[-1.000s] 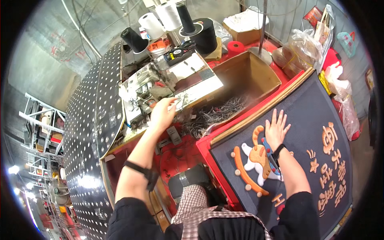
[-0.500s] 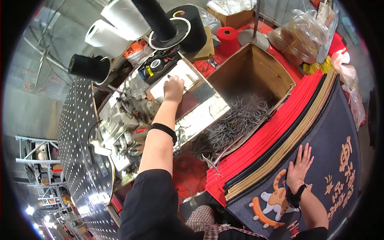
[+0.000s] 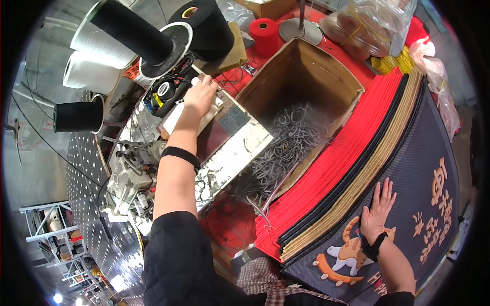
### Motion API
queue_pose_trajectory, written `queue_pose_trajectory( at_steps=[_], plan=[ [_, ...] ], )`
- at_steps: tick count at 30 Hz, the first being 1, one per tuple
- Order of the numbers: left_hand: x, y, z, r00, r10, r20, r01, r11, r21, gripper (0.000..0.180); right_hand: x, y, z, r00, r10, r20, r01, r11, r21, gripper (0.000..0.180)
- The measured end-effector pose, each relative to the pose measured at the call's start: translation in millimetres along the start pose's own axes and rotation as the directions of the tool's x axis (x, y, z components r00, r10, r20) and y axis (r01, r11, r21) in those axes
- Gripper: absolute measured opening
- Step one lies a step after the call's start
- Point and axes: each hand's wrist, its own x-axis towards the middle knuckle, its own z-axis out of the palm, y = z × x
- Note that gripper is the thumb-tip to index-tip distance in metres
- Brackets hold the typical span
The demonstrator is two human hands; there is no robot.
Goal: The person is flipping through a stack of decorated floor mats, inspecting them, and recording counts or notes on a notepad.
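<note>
Once my left hand moved from the machine to the far edge of the table, curled, empty or not I couldn't tell, only my open right hand lay on the gray mat, near its left edge.

The dark mat looks matt and finely textured, the box dull cardboard, the bag glossy clear plastic, the machine worn metal.
</note>
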Motion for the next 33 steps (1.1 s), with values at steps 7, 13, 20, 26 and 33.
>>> queue_pose_trajectory(
  at_steps=[7, 13, 20, 26, 33],
  plan=[
    [-21.1, 19.4, -73.0, 0.995, 0.062, -0.08, -0.054, 0.994, 0.092, 0.018, -8.2, 2.2, -0.2, 1.0, 0.014, 0.0, -0.014, 1.0, 0.013, 0.069],
    [-97.9, 76.3, -182.3, 0.985, 0.037, -0.166, -0.071, 0.977, -0.201, 0.023, -17.6, 6.5, -3.6, 0.999, 0.032, -0.004, -0.032, 0.999, 0.024, 0.073],
    [-272.2, 170.9, -299.2, 0.989, 0.053, -0.142, -0.124, 0.819, -0.56, 0.021, -8.4, -3.5, 2.4, 0.994, 0.067, -0.089, -0.068, 0.998, -0.012, 0.072],
    [-439.8, 269.2, -334.3, 0.996, 0.024, 0.087, 0.053, 0.622, -0.781, 0.027, -5.5, 15.5, -36.0, 0.973, 0.023, 0.228, -0.148, 0.821, 0.551, 0.068],
    [-524.8, 396.8, -302.3, 0.975, 0.164, 0.152, 0.124, 0.172, -0.977, 0.028, -214.9, 33.9, -144.0, 0.534, -0.802, 0.268, -0.024, 0.302, 0.953, 0.06]
  ],
)
